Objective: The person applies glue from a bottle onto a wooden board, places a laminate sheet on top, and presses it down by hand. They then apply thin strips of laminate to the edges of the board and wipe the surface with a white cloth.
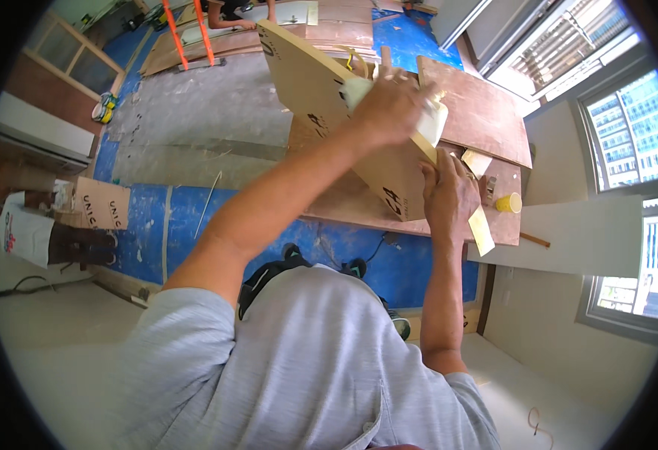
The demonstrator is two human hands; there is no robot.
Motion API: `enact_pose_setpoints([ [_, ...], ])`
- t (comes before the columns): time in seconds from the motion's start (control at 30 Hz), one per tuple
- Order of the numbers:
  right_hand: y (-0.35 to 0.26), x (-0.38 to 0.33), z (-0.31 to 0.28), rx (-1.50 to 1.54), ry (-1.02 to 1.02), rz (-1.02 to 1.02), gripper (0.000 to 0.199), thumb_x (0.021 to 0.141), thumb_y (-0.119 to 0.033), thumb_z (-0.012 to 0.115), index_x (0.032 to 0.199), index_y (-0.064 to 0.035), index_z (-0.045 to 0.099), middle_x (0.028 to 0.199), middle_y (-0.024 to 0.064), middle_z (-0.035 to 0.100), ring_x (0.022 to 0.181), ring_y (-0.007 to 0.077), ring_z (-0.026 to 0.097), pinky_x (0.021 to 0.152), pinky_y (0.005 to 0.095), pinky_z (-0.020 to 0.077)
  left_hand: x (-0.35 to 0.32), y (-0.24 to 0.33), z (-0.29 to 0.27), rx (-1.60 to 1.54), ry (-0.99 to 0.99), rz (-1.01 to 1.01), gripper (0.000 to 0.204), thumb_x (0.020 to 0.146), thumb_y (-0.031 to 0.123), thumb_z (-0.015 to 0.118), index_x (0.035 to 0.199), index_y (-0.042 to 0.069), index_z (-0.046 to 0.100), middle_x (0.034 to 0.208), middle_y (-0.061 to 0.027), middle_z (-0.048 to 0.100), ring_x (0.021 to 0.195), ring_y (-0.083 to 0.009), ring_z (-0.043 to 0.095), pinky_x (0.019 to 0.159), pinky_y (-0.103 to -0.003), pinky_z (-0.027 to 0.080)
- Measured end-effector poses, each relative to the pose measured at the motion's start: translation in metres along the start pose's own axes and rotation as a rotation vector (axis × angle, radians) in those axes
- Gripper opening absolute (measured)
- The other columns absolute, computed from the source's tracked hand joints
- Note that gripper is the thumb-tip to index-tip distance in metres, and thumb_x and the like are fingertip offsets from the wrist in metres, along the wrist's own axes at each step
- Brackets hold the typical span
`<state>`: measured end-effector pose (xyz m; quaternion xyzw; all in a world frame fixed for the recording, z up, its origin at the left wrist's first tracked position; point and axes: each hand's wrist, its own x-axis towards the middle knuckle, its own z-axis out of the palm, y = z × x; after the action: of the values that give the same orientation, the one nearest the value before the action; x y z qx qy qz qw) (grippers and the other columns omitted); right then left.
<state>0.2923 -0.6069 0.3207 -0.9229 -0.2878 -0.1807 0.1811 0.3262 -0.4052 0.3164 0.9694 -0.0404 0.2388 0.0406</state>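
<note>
A tan panel [329, 105] with black printing stands on its long edge on a plywood worktop [490, 112]. Blurred by motion, my left hand [395, 105] is closed over a soft white cloth-like thing [435, 126] at the panel's top edge; its exact kind is unclear. My right hand [451, 193] wraps round the near right corner of the panel, thumb on the printed face and fingers over the edge. A pale yellow strip [481, 231] hangs below this hand; whether the hand touches it is hidden.
A yellow cup [508, 202] stands at the worktop's right side. Blue sheeting [216, 217] covers the floor in front of me. Another person [29, 232] stands at left near a cardboard-coloured panel [102, 204]; someone else's arm [231, 24] shows at the far end. Windows [632, 127] line the right wall.
</note>
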Motion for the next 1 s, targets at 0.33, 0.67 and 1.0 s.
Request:
enact_pose_setpoints([
  [0.33, 0.004, -0.01, -0.002, 0.08, -0.086, 0.043, 0.032, 0.093, -0.029, 0.072, 0.119, -0.0103, 0.068, 0.103, 0.0098, 0.074, 0.092, 0.0326, 0.071, 0.083, 0.0462, 0.0508, -0.01, -0.072, 0.001, 0.302, -0.181, 0.0, 0.036, 0.099, 0.031, 0.056, 0.134, 0.027, 0.065, 0.13, -0.0068, 0.066, 0.136, -0.0367, 0.053, 0.112, -0.071, 0.025],
  [0.67, -0.004, -0.012, 0.0, 0.047, -0.074, -0.013, 0.036, 0.094, -0.027, 0.068, 0.123, -0.0055, 0.066, 0.111, 0.0102, 0.074, 0.101, 0.0278, 0.072, 0.088, 0.046, 0.0498, -0.015, -0.171, 0.004, -0.08, -0.106, -0.227, 0.033, 0.102, 0.035, 0.058, 0.125, 0.016, 0.07, 0.133, -0.0093, 0.066, 0.124, -0.0286, 0.062, 0.116, -0.055, 0.029],
  [1.0, 0.002, -0.009, -0.013, 0.109, -0.126, 0.083, 0.029, 0.096, -0.028, 0.068, 0.119, -0.0105, 0.069, 0.103, 0.0146, 0.075, 0.095, 0.037, 0.071, 0.094, 0.0492, 0.0507, -0.021, 0.029, -0.017, 0.036, 0.015, -0.109, 0.028, 0.103, 0.033, 0.054, 0.12, 0.016, 0.068, 0.136, -0.0099, 0.067, 0.144, -0.0437, 0.043, 0.117, -0.072, 0.016],
])
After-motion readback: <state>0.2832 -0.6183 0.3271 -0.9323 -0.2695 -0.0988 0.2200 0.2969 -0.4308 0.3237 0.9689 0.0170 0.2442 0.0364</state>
